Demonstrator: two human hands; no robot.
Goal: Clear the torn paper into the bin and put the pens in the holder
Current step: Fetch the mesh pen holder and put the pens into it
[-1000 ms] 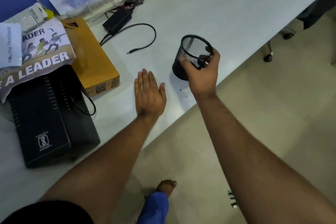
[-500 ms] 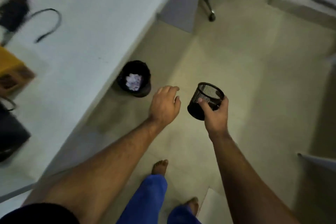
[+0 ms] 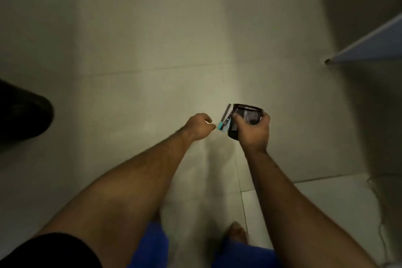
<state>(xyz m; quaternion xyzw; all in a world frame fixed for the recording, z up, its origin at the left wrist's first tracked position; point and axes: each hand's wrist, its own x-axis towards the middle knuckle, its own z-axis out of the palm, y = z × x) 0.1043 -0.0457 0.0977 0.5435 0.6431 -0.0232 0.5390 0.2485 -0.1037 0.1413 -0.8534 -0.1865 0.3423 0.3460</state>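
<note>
Right hand (image 3: 253,131) grips the black mesh holder (image 3: 244,119) by its side, fingers curled round it, held up over the tiled floor (image 3: 152,39). Pens (image 3: 225,121), blurred, with teal ends, lie on the floor just left of the holder. Left hand (image 3: 199,126) has fingers curled, right beside the pens' teal end; contact unclear, so cannot tell its grasp. Bare foot (image 3: 238,231) below.

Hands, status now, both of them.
Left hand: fingers curled, reaching toward the pens; whether it holds anything cannot be told.
Right hand: grips the mesh pen holder.
</note>
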